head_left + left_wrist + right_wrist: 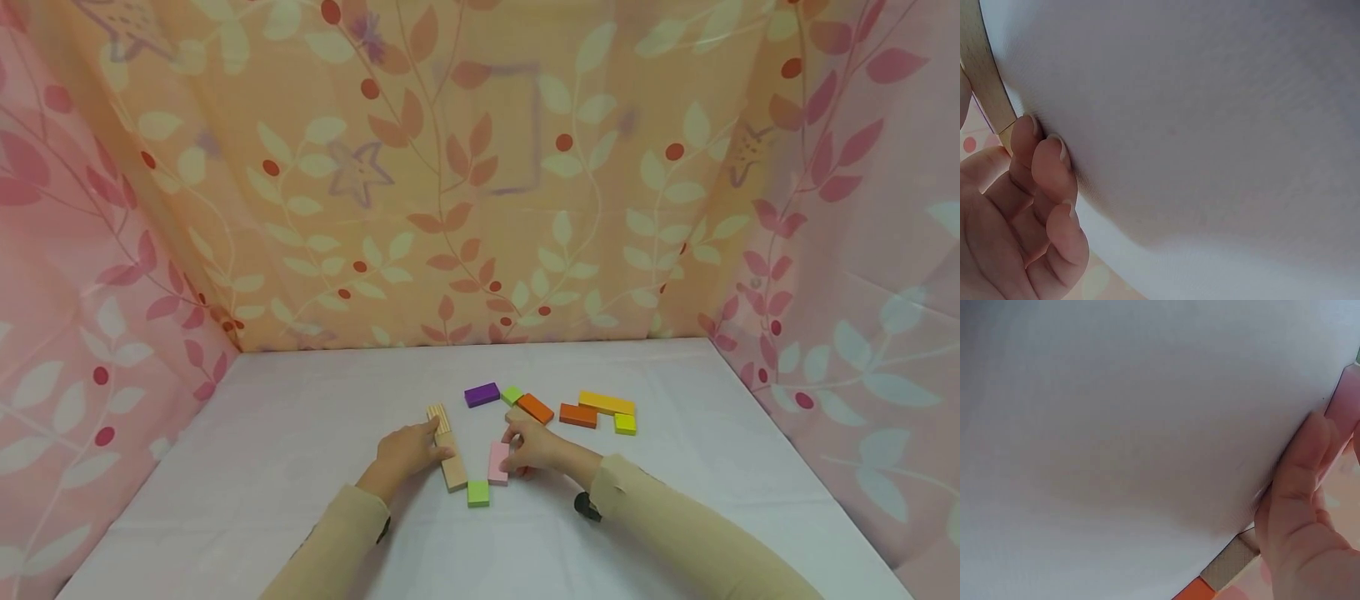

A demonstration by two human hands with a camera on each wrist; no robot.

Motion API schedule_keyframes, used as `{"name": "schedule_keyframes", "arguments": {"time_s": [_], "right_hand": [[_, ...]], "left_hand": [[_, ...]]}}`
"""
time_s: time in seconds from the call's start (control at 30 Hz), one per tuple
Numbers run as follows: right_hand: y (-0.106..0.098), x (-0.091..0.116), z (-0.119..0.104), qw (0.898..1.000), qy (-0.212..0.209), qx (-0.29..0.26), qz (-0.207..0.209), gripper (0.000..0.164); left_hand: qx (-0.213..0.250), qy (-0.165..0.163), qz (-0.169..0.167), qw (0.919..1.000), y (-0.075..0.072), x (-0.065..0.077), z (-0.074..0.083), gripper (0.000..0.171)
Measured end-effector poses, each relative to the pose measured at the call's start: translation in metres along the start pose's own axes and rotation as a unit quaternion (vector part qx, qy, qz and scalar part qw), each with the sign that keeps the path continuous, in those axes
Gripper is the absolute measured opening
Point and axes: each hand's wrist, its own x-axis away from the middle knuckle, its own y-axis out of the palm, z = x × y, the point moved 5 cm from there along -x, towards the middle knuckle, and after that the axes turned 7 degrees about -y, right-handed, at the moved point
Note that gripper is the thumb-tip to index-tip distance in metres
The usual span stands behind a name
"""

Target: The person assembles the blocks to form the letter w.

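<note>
One pink blk [498, 463], pt. hidden, in R fingers [1300, 453]; L fingers [1054, 172] grip wooden blks [453, 473].

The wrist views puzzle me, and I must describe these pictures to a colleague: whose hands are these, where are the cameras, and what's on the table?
No machine here: a person works with bare hands. The widest picture comes from a camera on their head, looking forward and down. The other two come from cameras on the wrists, so they show mostly fingers and white surface. On the white table lie small blocks: a green block nearest the person, and, farther off, a purple block and some orange and yellow ones. The left hand grips pale wooden blocks; the right hand pinches a pink block.
</note>
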Motion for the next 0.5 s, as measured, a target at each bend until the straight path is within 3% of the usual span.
{"name": "schedule_keyframes", "arguments": {"time_s": [0.17,0.37,0.5], "right_hand": [[-0.007,-0.001,-0.004,1.0,-0.004,-0.003,0.004,0.041],[-0.031,-0.016,-0.009,0.998,-0.002,-0.024,0.062,0.032],[-0.046,-0.032,-0.012,0.996,-0.015,-0.002,0.086,0.038]], "left_hand": [[-0.001,-0.002,-0.003,1.0,0.001,0.0,-0.001,0.073],[-0.002,-0.008,-0.008,0.9999,-0.001,0.001,0.0,0.073],[0.002,-0.003,-0.005,1.0,-0.001,0.002,0.001,0.072]]}}
